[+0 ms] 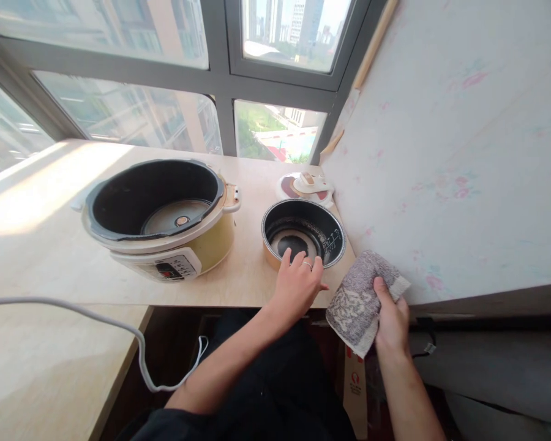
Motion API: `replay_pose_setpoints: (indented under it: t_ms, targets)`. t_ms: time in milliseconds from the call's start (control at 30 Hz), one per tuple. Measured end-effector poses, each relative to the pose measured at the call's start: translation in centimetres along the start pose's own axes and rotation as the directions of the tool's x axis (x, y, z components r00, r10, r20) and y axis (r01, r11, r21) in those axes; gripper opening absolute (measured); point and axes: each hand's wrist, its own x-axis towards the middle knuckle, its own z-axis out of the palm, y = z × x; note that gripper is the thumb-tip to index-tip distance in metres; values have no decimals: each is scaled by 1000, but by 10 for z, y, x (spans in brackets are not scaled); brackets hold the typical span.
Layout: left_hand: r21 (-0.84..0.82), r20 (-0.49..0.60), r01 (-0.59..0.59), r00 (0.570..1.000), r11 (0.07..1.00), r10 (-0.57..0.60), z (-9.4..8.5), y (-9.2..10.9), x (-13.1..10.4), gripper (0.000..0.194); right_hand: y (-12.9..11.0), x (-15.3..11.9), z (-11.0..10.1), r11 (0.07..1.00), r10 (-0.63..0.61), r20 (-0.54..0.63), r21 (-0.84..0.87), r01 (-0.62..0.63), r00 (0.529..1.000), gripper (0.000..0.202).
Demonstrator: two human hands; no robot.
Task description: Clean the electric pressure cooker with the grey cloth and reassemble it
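Head view: the left hand [298,285] curls loosely over the inner pot [298,211] just ahead of it, grip unclear to me, the right hand [392,321] clutching a folded towel [356,300]; seemingly a wiping step, calling for a steadied pot.

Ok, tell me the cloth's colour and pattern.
The cloth is mottled greyish brown with a cream pattern and pale edges, as the head view shows.

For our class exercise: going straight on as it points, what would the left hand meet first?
The left hand would probably meet the small pot first, as they overlap in view; depth is unclear.
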Motion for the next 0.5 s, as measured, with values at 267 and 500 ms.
replay_pose_setpoints:
  t_ms: [267,500]
  targets:
    - [356,-40,-115,990,927,138,10,-22,1,33,4,10,10,1000,-18,122,16,16,992,55]
    - [237,-298,-116,936,965,185,-18,-44,13,25,-7,10,9,980,-181,160,-53,192,970,52]
